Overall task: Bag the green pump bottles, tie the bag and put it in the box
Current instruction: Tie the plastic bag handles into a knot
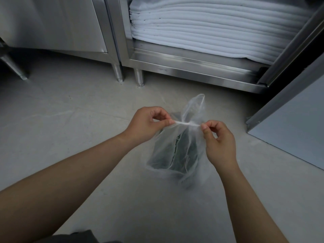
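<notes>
A thin clear plastic bag (177,155) hangs over the grey floor with dark green pump bottles (182,151) showing through its lower half. My left hand (147,125) pinches one twisted strand of the bag's top between thumb and forefinger. My right hand (219,142) pinches the other end, and the strand is stretched taut between them. A loop of a bag handle (194,106) stands up behind the strand. How many bottles are inside cannot be told. No box is in view.
A steel cabinet (175,67) on short legs stands ahead, its shelf stacked with folded white towels (219,28). Its open door (291,120) juts out at the right. A closed steel cabinet (61,32) stands at the left. Grey floor (70,120) lies all around.
</notes>
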`<state>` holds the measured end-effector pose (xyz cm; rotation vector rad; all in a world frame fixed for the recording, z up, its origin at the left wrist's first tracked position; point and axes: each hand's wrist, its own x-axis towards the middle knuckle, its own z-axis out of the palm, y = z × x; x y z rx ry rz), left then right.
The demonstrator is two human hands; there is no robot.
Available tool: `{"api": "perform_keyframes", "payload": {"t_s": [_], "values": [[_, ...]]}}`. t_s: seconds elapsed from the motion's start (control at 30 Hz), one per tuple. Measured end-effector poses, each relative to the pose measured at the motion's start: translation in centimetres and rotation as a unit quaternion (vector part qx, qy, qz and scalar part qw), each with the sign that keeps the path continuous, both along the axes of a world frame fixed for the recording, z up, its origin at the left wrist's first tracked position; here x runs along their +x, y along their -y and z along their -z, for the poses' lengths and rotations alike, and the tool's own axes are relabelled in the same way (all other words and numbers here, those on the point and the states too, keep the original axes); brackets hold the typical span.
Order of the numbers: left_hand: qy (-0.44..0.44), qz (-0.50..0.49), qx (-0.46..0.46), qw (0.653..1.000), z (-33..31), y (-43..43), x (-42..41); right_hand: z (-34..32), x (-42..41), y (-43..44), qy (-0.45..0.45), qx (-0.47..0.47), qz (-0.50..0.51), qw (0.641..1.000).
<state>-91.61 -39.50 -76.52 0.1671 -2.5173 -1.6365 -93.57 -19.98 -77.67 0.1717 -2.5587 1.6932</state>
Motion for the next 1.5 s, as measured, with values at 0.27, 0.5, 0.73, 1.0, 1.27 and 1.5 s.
{"api": "perform_keyframes", "payload": {"t_s": [0.27,0.5,0.73,1.0,1.27,1.5], "values": [[0.031,0.005,0.024,0.999,1.4,0.6,0.1,1.5,0.1,-0.8,0.068,-0.024,0.012,0.997],[0.068,0.042,0.068,0.994,1.6,-0.2,0.0,1.0,0.4,-0.9,0.000,0.051,-0.006,0.999],[0.088,0.025,0.122,0.988,0.9,-1.0,0.3,1.1,0.8,-0.2,0.049,-0.012,-0.030,0.998],[0.061,0.033,0.049,0.996,1.0,-1.4,0.2,0.7,1.0,0.2,0.063,-0.019,-0.013,0.998],[0.057,0.043,0.021,0.997,1.1,-0.8,0.2,0.7,0.6,-0.2,0.052,-0.001,-0.002,0.999],[0.056,0.027,-0.038,0.997,1.4,0.3,0.0,1.7,0.0,-2.0,0.064,0.074,0.002,0.995]]}}
